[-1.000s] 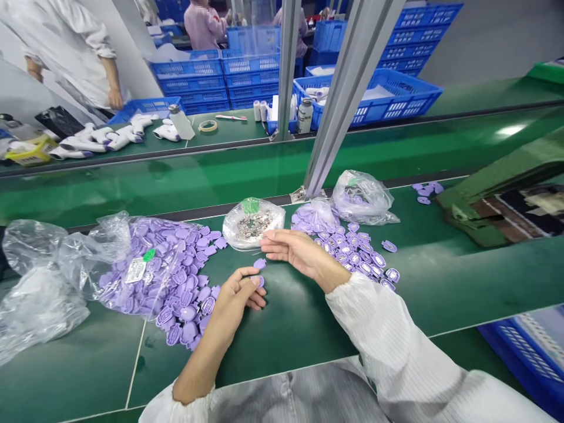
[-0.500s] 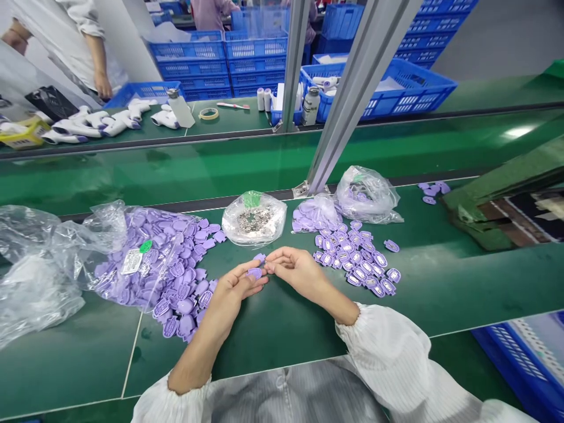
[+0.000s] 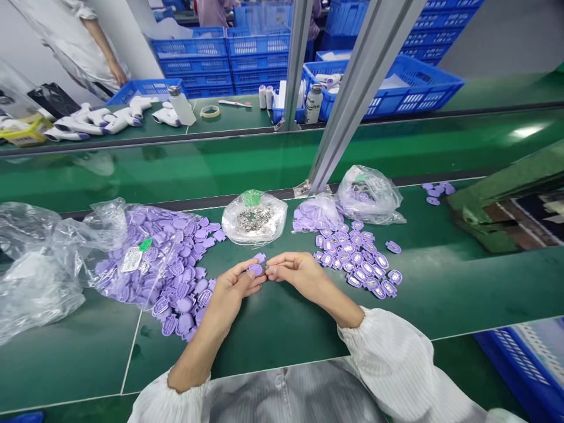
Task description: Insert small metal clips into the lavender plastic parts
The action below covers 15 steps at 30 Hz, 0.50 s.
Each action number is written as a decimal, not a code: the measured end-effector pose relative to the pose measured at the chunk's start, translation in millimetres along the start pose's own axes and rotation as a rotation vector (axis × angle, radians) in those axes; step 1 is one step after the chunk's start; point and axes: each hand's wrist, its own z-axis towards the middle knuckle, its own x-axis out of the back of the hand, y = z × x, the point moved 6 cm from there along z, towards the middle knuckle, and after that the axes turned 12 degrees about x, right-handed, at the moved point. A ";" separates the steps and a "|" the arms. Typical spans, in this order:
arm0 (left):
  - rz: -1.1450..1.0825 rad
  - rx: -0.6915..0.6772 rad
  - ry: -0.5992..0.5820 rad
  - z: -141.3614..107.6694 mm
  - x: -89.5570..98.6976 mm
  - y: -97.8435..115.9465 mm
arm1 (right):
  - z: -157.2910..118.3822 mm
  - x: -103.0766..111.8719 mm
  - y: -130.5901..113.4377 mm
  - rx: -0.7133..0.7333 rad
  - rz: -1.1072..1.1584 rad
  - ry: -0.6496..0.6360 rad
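Note:
Between the thumb and fingers of my left hand (image 3: 233, 288) are small purple plastic parts (image 3: 255, 269), one lying near the thumb and another at the fingertips. My right hand (image 3: 297, 272) is pinched close beside them, its fingertips almost touching the left fingers. Whatever sits in that pinch is too small to name. Beyond the hands lies a clear bag of small metal pieces (image 3: 254, 220). A large heap of purple parts (image 3: 176, 288) spills from a plastic bag on the left. To the right are several purple parts with metal pieces in them (image 3: 359, 258).
A grey metal post (image 3: 348, 88) rises behind the green table (image 3: 273, 341). Clear bags (image 3: 370, 194) stand at its foot. A green machine (image 3: 497, 205) is at the right. Blue crates (image 3: 409, 88) and white-purple housings (image 3: 110, 120) lie beyond the partition, near a person in white (image 3: 74, 41).
My right fingertips have drawn slightly away from the purple parts, to the right. My left hand stays nearly still. In the background, the person's arm has shifted.

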 end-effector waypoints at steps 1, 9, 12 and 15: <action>-0.005 -0.004 0.004 -0.5 -0.1 0.5 | -0.3 -2.1 -0.2 0.011 0.021 0.002; -0.004 -0.058 0.006 -2.4 1.5 -0.5 | 0.7 -14.9 10.5 0.035 0.074 0.066; 0.022 -0.063 0.027 -1.9 0.8 -0.3 | 0.3 -14.0 14.4 -0.036 0.105 0.101; 0.057 -0.059 0.049 -1.7 -0.1 0.0 | 1.3 -15.9 14.3 -0.088 0.088 0.083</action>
